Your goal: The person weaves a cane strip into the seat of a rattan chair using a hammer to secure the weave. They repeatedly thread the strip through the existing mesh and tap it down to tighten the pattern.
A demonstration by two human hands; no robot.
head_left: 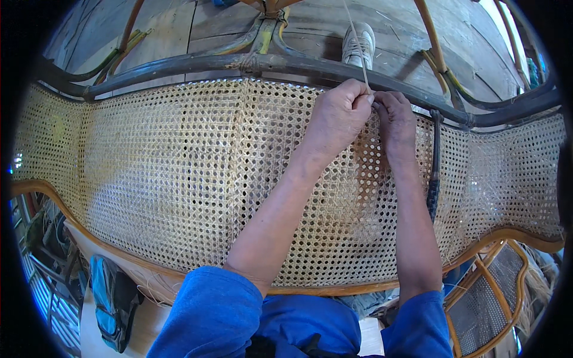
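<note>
I see my left hand (338, 116) pinching a thin cane strand (357, 45) at one o'clock on the woven cane panel (179, 173), my right hand (395, 119) touching it, fingers curled on the weave. A dark frame rail (286, 64) runs just beyond at twelve, a dark-handled tool (434, 167) lies at three, a white shoe (358, 43) past the rail

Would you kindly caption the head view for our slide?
Left hand and right hand pull a cane strand at the woven panel.
</note>
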